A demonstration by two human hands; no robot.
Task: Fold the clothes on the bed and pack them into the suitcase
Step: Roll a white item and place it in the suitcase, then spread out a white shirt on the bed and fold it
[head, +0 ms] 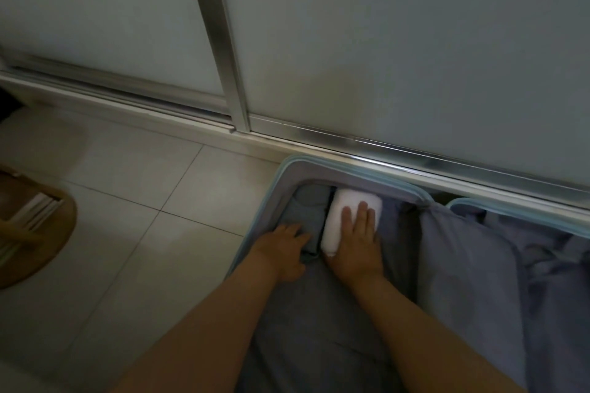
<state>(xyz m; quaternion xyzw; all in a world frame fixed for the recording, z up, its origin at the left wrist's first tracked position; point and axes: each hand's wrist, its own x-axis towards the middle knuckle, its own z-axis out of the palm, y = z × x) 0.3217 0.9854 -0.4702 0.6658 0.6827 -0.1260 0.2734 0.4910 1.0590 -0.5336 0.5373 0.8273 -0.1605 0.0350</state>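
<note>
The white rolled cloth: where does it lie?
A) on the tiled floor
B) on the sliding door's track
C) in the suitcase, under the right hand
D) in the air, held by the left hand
C: the white rolled cloth lies in the suitcase near its far corner, with the right hand flat on it.

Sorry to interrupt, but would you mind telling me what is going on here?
A person is packing an open suitcase that lies on a tiled floor beside sliding doors. The right hand presses flat on a white rolled garment in the case's far corner. The left hand rests on a grey folded garment right beside it.
</note>
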